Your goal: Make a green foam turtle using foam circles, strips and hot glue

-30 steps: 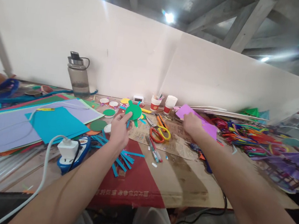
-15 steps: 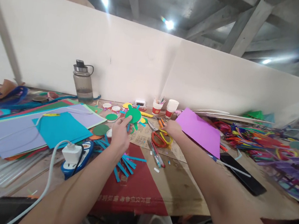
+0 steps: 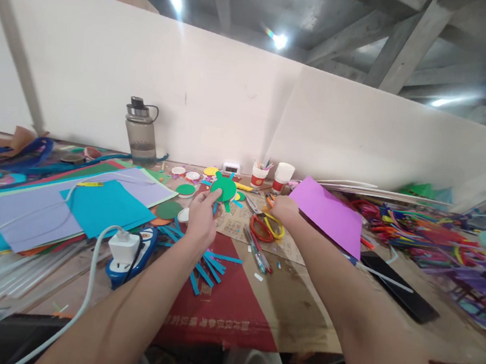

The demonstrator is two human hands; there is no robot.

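Note:
My left hand [image 3: 203,215] pinches a green paper turtle [image 3: 226,187] by its near edge, holding it above the table. Round shell and small limbs face me. My right hand [image 3: 284,209] is closed and low over the table, beside a purple paper sheet [image 3: 330,216]. An orange object [image 3: 270,199] lies at its fingertips; what the fingers hold is hidden. Just left of that hand are red-handled scissors [image 3: 260,229] and a yellow loop handle [image 3: 279,228]. Several pens [image 3: 257,250] lie nearer me. Blue paper strips [image 3: 208,269] spread beneath my left wrist.
Coloured sheets [image 3: 102,206], a power strip [image 3: 131,257] with a white cable and a water bottle [image 3: 141,137] occupy the left. Paper cups [image 3: 283,178] stand at the back. Rightward are a phone [image 3: 398,287] and a heap of pipe cleaners [image 3: 424,225]. A white partition [image 3: 217,102] rises behind.
The whole view has shifted slightly, so things appear a little further right. The turtle is turned or tilted a little in my left hand. My right hand stays beside the purple sheet.

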